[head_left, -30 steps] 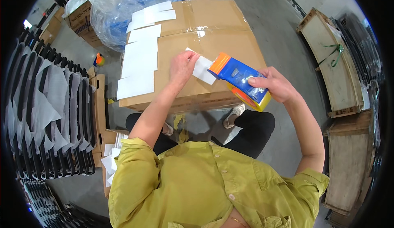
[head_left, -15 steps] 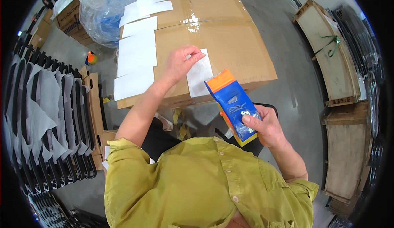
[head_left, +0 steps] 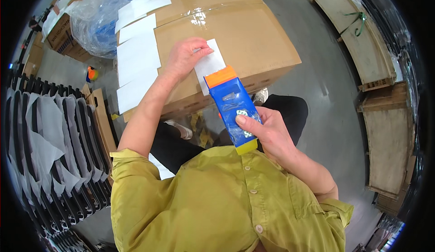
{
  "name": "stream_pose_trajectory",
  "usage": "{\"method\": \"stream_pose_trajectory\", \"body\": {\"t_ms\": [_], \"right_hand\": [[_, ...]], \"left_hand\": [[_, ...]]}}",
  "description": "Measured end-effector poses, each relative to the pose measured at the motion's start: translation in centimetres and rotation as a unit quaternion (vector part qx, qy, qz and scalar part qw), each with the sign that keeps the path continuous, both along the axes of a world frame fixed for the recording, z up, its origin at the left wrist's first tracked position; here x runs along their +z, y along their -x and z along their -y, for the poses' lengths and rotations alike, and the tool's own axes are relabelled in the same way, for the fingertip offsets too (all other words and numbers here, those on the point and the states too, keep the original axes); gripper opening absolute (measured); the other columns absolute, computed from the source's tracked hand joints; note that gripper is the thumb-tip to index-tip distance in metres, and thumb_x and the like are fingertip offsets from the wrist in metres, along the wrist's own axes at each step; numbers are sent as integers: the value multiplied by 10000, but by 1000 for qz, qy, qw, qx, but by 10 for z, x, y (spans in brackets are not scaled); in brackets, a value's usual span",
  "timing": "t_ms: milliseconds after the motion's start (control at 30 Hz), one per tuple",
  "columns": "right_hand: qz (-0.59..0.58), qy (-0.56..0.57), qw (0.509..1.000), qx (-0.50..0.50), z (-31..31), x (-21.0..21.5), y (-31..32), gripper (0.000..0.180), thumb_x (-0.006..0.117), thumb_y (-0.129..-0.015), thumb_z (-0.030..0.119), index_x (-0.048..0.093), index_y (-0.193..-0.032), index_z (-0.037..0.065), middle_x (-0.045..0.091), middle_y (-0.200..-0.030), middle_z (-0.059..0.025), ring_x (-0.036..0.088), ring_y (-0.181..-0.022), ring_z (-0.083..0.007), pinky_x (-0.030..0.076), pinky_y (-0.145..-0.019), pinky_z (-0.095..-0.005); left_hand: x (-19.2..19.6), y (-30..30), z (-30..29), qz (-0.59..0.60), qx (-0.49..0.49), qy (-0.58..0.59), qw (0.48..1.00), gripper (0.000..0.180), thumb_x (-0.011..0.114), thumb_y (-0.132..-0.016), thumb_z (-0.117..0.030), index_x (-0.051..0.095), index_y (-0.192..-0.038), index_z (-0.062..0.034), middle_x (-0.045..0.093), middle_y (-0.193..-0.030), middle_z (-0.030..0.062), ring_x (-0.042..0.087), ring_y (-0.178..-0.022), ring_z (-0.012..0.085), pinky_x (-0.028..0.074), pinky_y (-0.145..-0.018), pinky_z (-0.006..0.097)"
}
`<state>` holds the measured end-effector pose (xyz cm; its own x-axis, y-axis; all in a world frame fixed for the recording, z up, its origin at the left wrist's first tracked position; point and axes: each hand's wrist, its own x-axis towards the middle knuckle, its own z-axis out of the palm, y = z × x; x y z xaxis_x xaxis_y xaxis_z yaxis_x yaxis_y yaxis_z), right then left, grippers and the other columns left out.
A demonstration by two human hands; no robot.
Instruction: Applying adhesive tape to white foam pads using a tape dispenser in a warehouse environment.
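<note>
My left hand (head_left: pixel 186 58) is closed in a pinch at the upper part of a narrow white sheet of paper (head_left: pixel 209 65), which lies on a large taped cardboard box (head_left: pixel 240 34). In my right hand (head_left: pixel 267 128) is a blue, box-shaped handheld tool (head_left: pixel 233 107) with an orange far end and a yellow near end. My thumb presses on its face, which has clear tape stuck over it. The orange end is at the lower edge of the sheet. More white sheets (head_left: pixel 137 54) overlap along the box's left side. The tool's underside is hidden.
Black metal frames (head_left: pixel 59 152) wrapped in white sheeting stand close on the left. Blue goods in clear film (head_left: pixel 99 29) and a brown carton (head_left: pixel 61 33) are behind. Wooden crates (head_left: pixel 387 138) line the right. An orange object (head_left: pixel 93 73) lies on the floor.
The tool in my right hand has swung left and come nearer the sheet. My left hand keeps its pinch. The whole view has shifted, and my right knee now shows.
</note>
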<state>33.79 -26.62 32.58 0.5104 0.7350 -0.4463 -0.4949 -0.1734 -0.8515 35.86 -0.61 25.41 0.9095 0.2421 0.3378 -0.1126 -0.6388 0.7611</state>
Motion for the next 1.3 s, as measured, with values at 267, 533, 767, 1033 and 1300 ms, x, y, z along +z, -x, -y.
{"method": "stream_pose_trajectory", "body": {"t_ms": [267,533,767,1033,1300], "right_hand": [[-20,-1,1000,-2,-15,-27,-5,381,635,-795,289,597,-972,-47,634,-875,-83,584,-733,-93,470,-671,-229],[-31,-1,999,30,7,-35,-14,407,655,-775,263,579,-995,-71,634,-908,-108,591,-727,-103,477,-659,-227],[-1,27,997,73,29,-48,-21,352,688,-752,253,602,-899,-55,622,-779,-64,564,-653,-79,457,-598,-213],[94,24,987,131,47,-39,-20,395,707,-737,280,588,-942,-36,614,-845,-45,543,-725,-66,455,-650,-222],[108,17,985,133,74,-35,-17,397,698,-748,264,578,-979,-36,604,-863,-59,547,-756,-89,458,-675,-236]], "left_hand": [[-28,-5,4,46,213,-280,935,326,650,-725,-274,594,-1009,-123,583,-1038,62,495,-1026,221,333,-894,401],[19,106,57,-95,256,284,919,390,450,-886,-361,582,-916,5,618,-747,95,587,-653,160,465,-607,267],[-21,88,90,-167,114,678,707,525,500,-843,-470,532,-1049,12,613,-916,81,593,-793,159,469,-689,268],[-20,64,92,-13,105,698,709,380,567,-844,-275,502,-1094,4,593,-996,81,575,-922,168,465,-775,299],[8,58,85,-12,125,681,722,409,463,-890,-341,416,-1176,-52,572,-1037,127,594,-906,251,526,-696,387]]}}
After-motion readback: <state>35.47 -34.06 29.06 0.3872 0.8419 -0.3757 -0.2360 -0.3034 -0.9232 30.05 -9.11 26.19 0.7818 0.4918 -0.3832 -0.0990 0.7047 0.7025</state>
